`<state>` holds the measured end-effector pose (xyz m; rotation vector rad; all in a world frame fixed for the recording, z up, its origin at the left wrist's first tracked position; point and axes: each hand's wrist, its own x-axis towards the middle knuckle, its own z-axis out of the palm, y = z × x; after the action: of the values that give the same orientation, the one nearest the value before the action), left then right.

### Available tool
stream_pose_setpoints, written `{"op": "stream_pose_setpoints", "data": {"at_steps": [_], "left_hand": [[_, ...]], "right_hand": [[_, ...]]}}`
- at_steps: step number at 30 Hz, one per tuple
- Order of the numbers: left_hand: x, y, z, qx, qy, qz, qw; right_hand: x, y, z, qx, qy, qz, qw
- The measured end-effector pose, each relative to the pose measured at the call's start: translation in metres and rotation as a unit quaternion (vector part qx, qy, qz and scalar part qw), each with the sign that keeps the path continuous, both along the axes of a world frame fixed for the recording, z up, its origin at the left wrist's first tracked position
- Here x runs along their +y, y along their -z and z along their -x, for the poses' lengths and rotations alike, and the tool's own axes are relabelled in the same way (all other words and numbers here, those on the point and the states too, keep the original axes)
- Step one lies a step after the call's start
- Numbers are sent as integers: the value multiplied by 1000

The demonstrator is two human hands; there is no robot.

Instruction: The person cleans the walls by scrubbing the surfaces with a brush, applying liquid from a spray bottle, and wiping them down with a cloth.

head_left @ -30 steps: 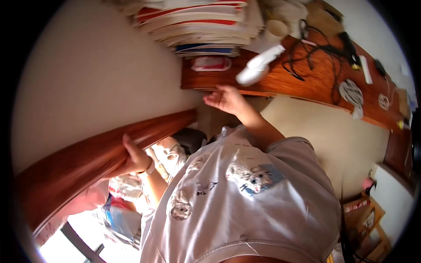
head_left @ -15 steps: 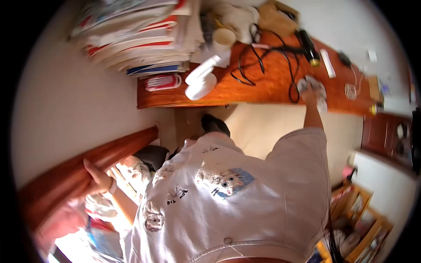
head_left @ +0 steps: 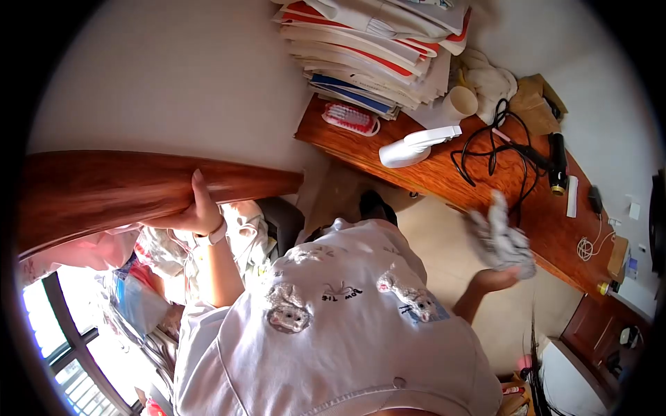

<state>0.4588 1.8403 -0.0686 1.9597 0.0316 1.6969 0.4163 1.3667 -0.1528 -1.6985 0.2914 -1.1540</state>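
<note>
My left hand (head_left: 191, 209) rests on the edge of a reddish-brown wooden board (head_left: 104, 191) at the left, thumb up on its face and the other fingers partly hidden at its lower edge. At the right, my right hand (head_left: 498, 279) holds a crumpled grey-white cloth (head_left: 503, 239), blurred at its left side, in front of the wooden desk's edge. On the desk (head_left: 444, 180) lie a white spray bottle (head_left: 409, 148), a red and white brush (head_left: 350, 118) and a looped black cable (head_left: 491, 156).
A tall stack of papers (head_left: 374, 59), a paper cup (head_left: 460, 103), a brown bag (head_left: 533, 104), a black cylindrical object (head_left: 557, 164) and a white strip (head_left: 571, 196) are on the desk. Bags and fabric (head_left: 139, 301) lie below the board, beside a window (head_left: 76, 353).
My right hand has gone from near the desk's left end to the cloth on the desk, taken hold of it and lifted it off. My left hand stays at the board as the view shifts.
</note>
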Motion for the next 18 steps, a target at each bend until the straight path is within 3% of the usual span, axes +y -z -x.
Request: {"op": "stream_pose_setpoints", "data": {"at_steps": [1,3,4,6,8,10,12,15,16,18], "left_hand": [[-2,-2,0,3,-2,5,1000],[2,1,4,16,-16,-7,1000],[4,1,4,22,-34,-19,999],[0,-3,1,5,-9,-22,1000],[7,-1,2,1,15,-22,1000],[10,-2,6,14,-25,-56,998],[2,-8,5,5,-11,-37,999],[10,6,7,6,-8,1,1000],[8,4,8,17,-29,-6,999],[8,1,10,15,-29,-4,999]], "right_hand": [[20,11,9,-25,-198,-75,977],[58,54,16,208,-279,-60,936],[107,35,-9,173,-409,-198,874],[178,16,-52,208,-565,-438,667],[234,30,-101,265,-600,-488,576],[274,35,-142,299,-609,-440,588],[312,36,-175,193,-607,-365,679],[354,59,-210,189,-601,-310,712],[367,62,-216,216,-572,-242,754],[389,62,-218,238,-545,-169,786]]}}
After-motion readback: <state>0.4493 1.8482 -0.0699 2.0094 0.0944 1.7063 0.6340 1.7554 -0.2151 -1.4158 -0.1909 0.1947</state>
